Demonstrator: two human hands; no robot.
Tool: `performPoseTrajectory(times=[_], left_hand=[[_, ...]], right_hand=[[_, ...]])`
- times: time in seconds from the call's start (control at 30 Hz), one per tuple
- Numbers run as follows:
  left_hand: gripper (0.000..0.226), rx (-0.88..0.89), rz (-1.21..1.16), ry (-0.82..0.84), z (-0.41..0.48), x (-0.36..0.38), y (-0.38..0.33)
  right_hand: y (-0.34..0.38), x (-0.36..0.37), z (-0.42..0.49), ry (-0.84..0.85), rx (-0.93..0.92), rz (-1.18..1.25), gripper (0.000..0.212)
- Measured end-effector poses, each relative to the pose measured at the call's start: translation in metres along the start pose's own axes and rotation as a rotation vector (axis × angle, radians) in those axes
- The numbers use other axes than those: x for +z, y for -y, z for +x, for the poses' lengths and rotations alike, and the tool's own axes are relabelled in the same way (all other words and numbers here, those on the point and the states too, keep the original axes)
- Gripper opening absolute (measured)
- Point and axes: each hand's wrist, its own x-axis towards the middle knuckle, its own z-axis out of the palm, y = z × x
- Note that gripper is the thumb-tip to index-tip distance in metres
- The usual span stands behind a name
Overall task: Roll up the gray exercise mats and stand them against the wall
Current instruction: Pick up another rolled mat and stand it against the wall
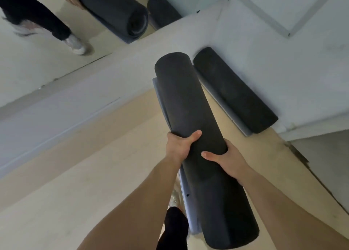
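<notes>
A rolled dark gray exercise mat [188, 108] is held in the air in front of me, its far end pointing at the white wall [264, 51]. My left hand [180, 146] grips the roll from the left, thumb on top. From the right, my right hand [224, 160] clasps the same roll, thumb across it. A pale loose edge of the mat hangs along its left side. A second rolled gray mat [234, 91] stands against the wall to the right of the held one.
A mirror [47, 47] on the left wall reflects my legs, shoes and both rolled mats. The beige floor [85, 164] runs to the wall's base. My own leg and shoe [175, 212] show beneath the mat. A pale floor strip [324, 155] lies at the right.
</notes>
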Motion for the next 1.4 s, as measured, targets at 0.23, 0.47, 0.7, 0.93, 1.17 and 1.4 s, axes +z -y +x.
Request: performPoseTrajectory(times=[0.23,0.47,0.7,0.93,1.17,1.4], left_hand=[[0.086,-0.045,0.105,0.0,0.157,0.08,0.002],[0.076,-0.035,0.095,-0.022,0.292,0.167,0.032],[0.061,-0.024,0.036,-0.112,0.37,0.232,0.035],[0.071,-0.097,0.124,-0.109,0.371,0.264,0.012],[0.071,-0.057,0.6,0.03,0.326,0.212,-0.032],[0.067,-0.045,0.892,0.025,0.214,0.08,-0.067]], right_hand=[[-0.017,-0.034,0.172,0.041,0.056,-0.017,0.071],[-0.057,-0.061,0.328,0.033,0.071,-0.082,0.074],[-0.059,-0.083,0.414,-0.112,-0.081,-0.466,0.108],[-0.059,-0.095,0.419,-0.136,-0.275,-0.879,0.09],[-0.016,-0.094,0.381,-0.11,-0.112,-0.891,0.079],[0.074,-0.073,0.27,-0.055,-0.171,-0.913,0.067]])
